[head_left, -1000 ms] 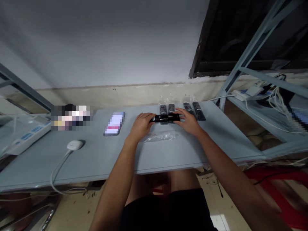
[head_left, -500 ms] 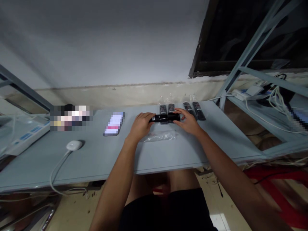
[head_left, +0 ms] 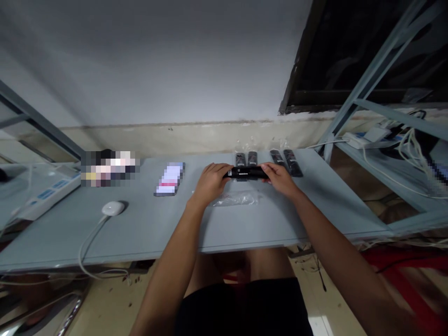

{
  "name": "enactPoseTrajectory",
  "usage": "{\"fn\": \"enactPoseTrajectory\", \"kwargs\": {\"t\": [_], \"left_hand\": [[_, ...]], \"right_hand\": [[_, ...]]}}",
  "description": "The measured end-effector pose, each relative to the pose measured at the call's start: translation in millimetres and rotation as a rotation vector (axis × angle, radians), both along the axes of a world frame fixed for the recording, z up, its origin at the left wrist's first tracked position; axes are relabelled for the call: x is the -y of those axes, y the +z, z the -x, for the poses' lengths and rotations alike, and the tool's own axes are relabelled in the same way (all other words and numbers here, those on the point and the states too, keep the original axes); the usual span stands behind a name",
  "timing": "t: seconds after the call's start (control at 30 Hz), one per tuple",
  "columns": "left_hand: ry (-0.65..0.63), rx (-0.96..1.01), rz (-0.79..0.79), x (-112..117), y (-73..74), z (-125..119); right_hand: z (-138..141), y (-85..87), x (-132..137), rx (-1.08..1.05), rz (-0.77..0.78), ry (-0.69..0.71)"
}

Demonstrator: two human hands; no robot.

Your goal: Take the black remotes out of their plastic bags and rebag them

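Both my hands hold one slim black remote-like device [head_left: 247,172] crosswise above the grey table [head_left: 147,228]. My left hand [head_left: 211,183] grips its left end with curled fingers. My right hand [head_left: 280,178] grips its right end. Just below the device a crumpled clear plastic bag [head_left: 235,199] lies on the table. Behind it, several similar black devices in clear bags lie in two pairs [head_left: 245,159] [head_left: 287,161] near the table's far edge.
A phone [head_left: 170,178] lies left of my hands, a white round puck with a cable [head_left: 112,208] further left, and a white device with blue buttons [head_left: 42,196] at the far left. A metal shelf frame [head_left: 381,154] with cables and a power strip stands at right.
The view has shifted slightly. My right hand has closed tighter on the device's right end; the device stays held crosswise in about the same place.
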State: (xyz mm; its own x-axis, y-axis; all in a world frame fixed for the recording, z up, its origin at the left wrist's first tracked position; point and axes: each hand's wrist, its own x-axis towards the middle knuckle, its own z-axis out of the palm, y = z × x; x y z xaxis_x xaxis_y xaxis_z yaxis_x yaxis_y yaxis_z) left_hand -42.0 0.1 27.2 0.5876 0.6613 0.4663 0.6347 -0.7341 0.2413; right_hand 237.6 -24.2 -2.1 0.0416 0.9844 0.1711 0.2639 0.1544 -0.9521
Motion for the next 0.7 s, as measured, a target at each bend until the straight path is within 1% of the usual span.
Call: {"fn": "enactPoseTrajectory", "kwargs": {"t": [0.17,0.27,0.4,0.6,0.7], "left_hand": [[-0.090,-0.010,0.008,5.5,-2.6,-10.0],[-0.124,-0.004,0.013,9.3,-4.8,-15.6],[-0.176,-0.009,0.006,13.2,-4.2,-19.6],[-0.198,-0.042,-0.053,14.6,-3.2,-22.6],[-0.196,-0.022,-0.066,13.3,-4.4,-24.3]], "right_hand": [[10.3,2.3,5.3,-0.002,0.046,0.084],[11.5,3.9,7.0,-0.004,0.086,0.105],[7.7,6.6,8.1,0.024,0.086,0.111],[4.7,4.7,7.3,0.006,0.062,0.125],[7.8,3.1,8.1,-0.029,0.075,0.126]]}}
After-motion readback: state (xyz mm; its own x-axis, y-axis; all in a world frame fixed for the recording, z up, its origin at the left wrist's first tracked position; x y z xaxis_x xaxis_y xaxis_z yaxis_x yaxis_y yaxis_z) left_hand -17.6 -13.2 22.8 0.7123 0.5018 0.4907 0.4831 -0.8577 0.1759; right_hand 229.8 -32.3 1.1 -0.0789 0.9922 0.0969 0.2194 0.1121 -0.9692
